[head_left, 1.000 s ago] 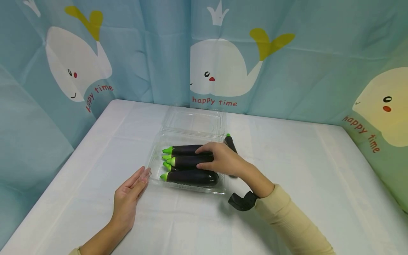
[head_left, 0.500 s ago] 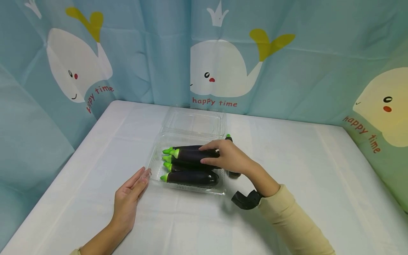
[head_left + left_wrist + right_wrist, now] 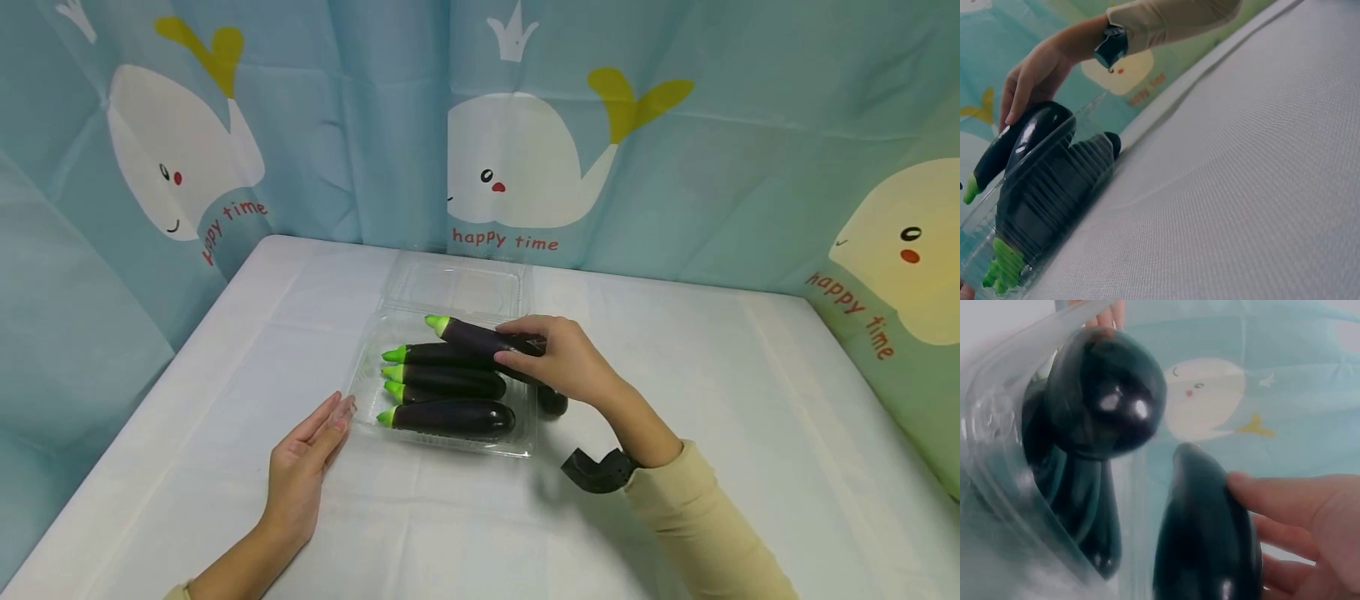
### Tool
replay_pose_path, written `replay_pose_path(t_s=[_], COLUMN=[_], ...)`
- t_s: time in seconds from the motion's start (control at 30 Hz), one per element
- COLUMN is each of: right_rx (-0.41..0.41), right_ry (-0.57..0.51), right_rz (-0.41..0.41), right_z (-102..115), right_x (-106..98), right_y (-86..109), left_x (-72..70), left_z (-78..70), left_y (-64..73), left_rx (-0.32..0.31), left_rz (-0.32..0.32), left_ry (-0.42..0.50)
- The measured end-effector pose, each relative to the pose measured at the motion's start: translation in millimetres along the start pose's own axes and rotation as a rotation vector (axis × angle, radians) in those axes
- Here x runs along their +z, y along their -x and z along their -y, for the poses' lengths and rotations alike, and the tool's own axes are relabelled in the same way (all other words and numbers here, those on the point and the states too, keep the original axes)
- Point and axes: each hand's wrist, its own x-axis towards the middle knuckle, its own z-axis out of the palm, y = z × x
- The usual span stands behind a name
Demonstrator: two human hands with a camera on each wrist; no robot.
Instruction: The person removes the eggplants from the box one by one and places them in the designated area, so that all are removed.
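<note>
My right hand (image 3: 562, 358) grips an eggplant (image 3: 465, 335) by its thick end, thumb on the near side. The eggplant slants above the back right of an open clear plastic container (image 3: 442, 446), its green stem pointing left. Below it several more eggplants (image 3: 450, 418) lie side by side in the container, stems to the left. My left hand (image 3: 300, 475) pinches the container's front left corner between thumb and fingers. In the right wrist view the held eggplant (image 3: 1207, 537) is beside the container wall, fingers along its side.
The container's clear lid (image 3: 453, 287) lies folded back behind it. Another eggplant (image 3: 552, 402) is outside the container on the right, partly hidden by my right hand. A patterned curtain (image 3: 375, 125) hangs behind the white table (image 3: 735, 400).
My right hand has lifted one eggplant off the others and moved it back and to the right. The left hand keeps its place at the container's corner.
</note>
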Motion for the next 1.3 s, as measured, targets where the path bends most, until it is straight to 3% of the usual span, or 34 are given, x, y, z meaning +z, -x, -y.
replay_pose_path(t_s=[0.5,1.3], right_rx=[0.189,0.285], right_ry=[-0.158,-0.067], right_rz=[-0.115,-0.384], right_z=[-20,-47], right_x=[-18,-19], right_y=[18.1,48.4], left_x=[-0.2,0.4], left_z=[1.0,1.0], left_y=[-0.6,0.4], left_rx=[0.003,0.003], left_rz=[0.002,-0.005], left_ry=[0.008,0.012])
